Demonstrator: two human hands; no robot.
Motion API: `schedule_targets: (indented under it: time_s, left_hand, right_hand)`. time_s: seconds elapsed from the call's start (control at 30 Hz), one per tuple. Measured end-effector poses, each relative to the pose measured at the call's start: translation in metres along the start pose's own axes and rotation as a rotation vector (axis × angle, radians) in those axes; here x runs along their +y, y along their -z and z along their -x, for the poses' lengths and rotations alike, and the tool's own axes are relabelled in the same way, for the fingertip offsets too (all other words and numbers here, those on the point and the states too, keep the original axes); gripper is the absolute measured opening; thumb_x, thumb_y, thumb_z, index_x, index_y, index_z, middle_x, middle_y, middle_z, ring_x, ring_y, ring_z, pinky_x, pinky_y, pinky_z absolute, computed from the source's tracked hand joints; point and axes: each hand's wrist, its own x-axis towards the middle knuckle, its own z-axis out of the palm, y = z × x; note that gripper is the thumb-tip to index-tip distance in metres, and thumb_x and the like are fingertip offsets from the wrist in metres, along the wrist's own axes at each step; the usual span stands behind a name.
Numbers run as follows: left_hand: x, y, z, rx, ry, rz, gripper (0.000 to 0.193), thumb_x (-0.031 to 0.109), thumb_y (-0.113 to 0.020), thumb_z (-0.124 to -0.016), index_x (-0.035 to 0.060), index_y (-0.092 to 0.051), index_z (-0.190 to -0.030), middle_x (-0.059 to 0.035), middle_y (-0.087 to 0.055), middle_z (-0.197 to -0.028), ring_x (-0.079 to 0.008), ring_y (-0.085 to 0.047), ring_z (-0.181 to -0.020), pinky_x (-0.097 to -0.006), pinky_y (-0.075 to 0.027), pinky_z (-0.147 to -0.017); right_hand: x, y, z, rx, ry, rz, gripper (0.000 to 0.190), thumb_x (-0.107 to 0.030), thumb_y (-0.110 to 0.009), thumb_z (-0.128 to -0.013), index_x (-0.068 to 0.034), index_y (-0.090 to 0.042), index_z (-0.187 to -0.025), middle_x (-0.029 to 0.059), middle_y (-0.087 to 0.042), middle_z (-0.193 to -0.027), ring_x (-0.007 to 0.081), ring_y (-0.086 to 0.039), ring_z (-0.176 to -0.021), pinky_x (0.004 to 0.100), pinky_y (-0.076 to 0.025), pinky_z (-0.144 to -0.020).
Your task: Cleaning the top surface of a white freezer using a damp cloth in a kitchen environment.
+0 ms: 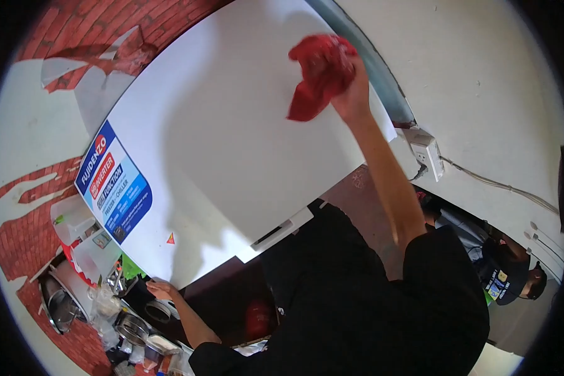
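Observation:
A white chest freezer lid (244, 141) fills the space before me, with shadows falling across it. My right hand (355, 87) is shut on a bunched red cloth (322, 75) over the far right part of the lid; whether the cloth touches the surface I cannot tell. Down at the lid's near left corner is my left hand (162, 289), fingers stretched out and holding nothing. It lies at the edge, though contact is hard to make out. A blue Fujidenzo sticker (115, 181) covers the left edge, and a small warning triangle (170, 238) sits nearer me.
Cookware, including a steel pot (131, 326), and plastic containers (96, 251) crowd the left side. A wall outlet (425, 155) with a cable (489, 183) is on the right wall. Another person (507, 272) is farther back at right. A lid handle (284, 230) faces me.

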Motion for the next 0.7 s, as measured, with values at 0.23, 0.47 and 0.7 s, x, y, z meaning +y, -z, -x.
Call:
schedule_targets:
  time_s: [0.23,0.47,0.7]
  left_hand:
    - [0.018,0.007,-0.004,0.019,0.189,-0.138,0.064,0.057,-0.039,-0.106,-0.0009,-0.066,-0.104,-0.0251,-0.072,-0.1,-0.0451,-0.068,-0.089,-0.0548,-0.052,-0.076]
    - [0.01,0.024,0.006,-0.021,0.127,-0.118,0.066,0.059,-0.034,-0.105,0.0011,-0.067,-0.109,-0.0257,-0.071,-0.105,-0.0475,-0.067,-0.094,-0.0584,-0.051,-0.077]
    - [0.047,0.02,0.008,-0.021,0.205,-0.066,0.061,0.054,-0.038,-0.106,0.001,-0.068,-0.103,-0.0253,-0.071,-0.099,-0.0448,-0.067,-0.088,-0.0549,-0.051,-0.078]
  right_hand:
    - [0.032,0.01,-0.183,-0.349,0.65,1.766,0.036,-0.018,-0.062,-0.095,-0.014,-0.063,-0.131,0.0114,-0.064,-0.132,0.0303,-0.064,-0.118,0.0421,-0.055,-0.093]
    - [0.053,0.068,-0.197,-0.238,0.775,1.772,0.036,-0.008,-0.056,-0.093,-0.016,-0.065,-0.127,0.0102,-0.057,-0.142,0.0349,-0.049,-0.135,0.0439,-0.042,-0.113]
    - [0.006,0.095,-0.102,-0.094,0.707,1.772,0.045,0.001,-0.064,-0.087,-0.013,-0.063,-0.129,0.0127,-0.057,-0.141,0.0339,-0.054,-0.13,0.0413,-0.045,-0.109]
